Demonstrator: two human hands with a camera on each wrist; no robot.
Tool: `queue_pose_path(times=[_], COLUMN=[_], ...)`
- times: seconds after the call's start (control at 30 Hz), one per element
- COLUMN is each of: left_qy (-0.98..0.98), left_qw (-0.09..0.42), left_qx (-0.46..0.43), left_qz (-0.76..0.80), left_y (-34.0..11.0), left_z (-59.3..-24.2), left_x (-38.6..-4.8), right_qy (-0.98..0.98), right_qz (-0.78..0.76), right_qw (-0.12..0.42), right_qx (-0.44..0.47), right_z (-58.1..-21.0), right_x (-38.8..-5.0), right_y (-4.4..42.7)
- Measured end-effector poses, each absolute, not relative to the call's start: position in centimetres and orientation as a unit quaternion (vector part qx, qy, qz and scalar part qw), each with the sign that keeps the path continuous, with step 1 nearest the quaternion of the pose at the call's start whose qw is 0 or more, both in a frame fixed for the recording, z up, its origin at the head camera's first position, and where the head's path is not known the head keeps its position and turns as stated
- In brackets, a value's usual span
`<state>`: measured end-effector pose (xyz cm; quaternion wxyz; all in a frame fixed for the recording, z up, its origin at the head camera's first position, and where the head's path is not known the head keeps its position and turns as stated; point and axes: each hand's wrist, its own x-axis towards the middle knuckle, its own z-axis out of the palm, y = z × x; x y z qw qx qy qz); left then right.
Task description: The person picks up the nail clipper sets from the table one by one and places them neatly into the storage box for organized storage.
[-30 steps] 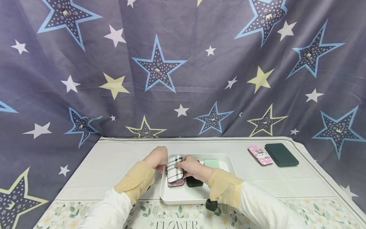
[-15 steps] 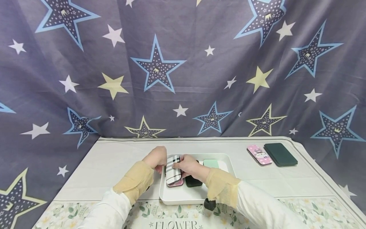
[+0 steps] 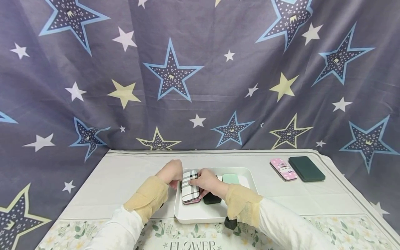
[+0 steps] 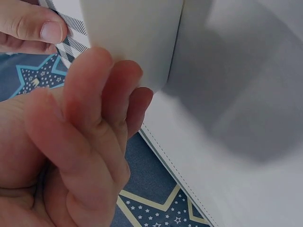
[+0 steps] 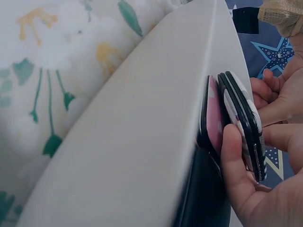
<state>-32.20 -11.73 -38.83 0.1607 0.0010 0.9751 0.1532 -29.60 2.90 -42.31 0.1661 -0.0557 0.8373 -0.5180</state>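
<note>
A black-and-white plaid case (image 3: 189, 187) is gripped by my right hand (image 3: 210, 182) at the left end of the white tray (image 3: 200, 220). In the right wrist view the plaid case (image 5: 242, 123) stands tilted between the right thumb and fingers (image 5: 232, 156), over a pink case (image 5: 214, 116). My left hand (image 3: 173, 173) is at the tray's left wall; in the left wrist view its curled fingers (image 4: 90, 85) lie against the white wall (image 4: 135, 38), with the plaid case just beyond. Whether its fingertips touch the case is hidden.
Inside the tray, a black case (image 3: 212, 199) lies under the right hand and a mint-green case (image 3: 231, 178) sits farther right. On the table's right side are a pink patterned case (image 3: 283, 169) and a dark green wallet (image 3: 307, 168). A starry curtain (image 3: 200, 104) hangs behind.
The plaid case tilted and shifted slightly left, then swung a little back over the pink case, staying in the right hand. My left hand stays at the tray's left wall.
</note>
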Motion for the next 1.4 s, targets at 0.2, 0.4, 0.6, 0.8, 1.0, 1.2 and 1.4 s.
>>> queue_pose_path(times=[0.2, 0.4, 0.6, 0.8, 1.0, 1.2, 1.4], left_qy=[0.976, 0.976, 0.974, 0.974, 0.974, 0.975, 0.976], left_qw=[0.159, 0.161, 0.163, 0.163, 0.164, 0.155, 0.152], left_qx=[-0.002, 0.0, -0.004, -0.001, -0.001, 0.004, 0.001], left_qz=[0.15, 0.147, 0.156, 0.16, 0.158, 0.161, 0.156], left_y=[-11.6, -11.6, -11.7, -11.7, -11.7, -11.7, -11.6], left_z=[-38.8, -38.8, -38.8, -39.0, -39.0, -39.0, -39.0], left_x=[-32.4, -32.3, -32.2, -32.4, -32.5, -32.4, -32.4], right_qy=[0.848, 0.866, 0.879, 0.887, 0.896, 0.897, 0.891], right_qz=[-0.499, -0.467, -0.444, -0.427, -0.407, -0.404, -0.41], right_qw=[0.152, 0.139, 0.133, 0.133, 0.122, 0.133, 0.173], right_qx=[-0.095, -0.111, -0.115, -0.115, -0.13, -0.121, -0.094], right_z=[-42.2, -42.1, -41.9, -41.6, -41.5, -41.0, -39.9], right_x=[-29.9, -29.8, -29.7, -29.7, -29.7, -29.5, -29.2], right_y=[3.3, 3.6, 3.6, 3.5, 3.6, 3.7, 3.9])
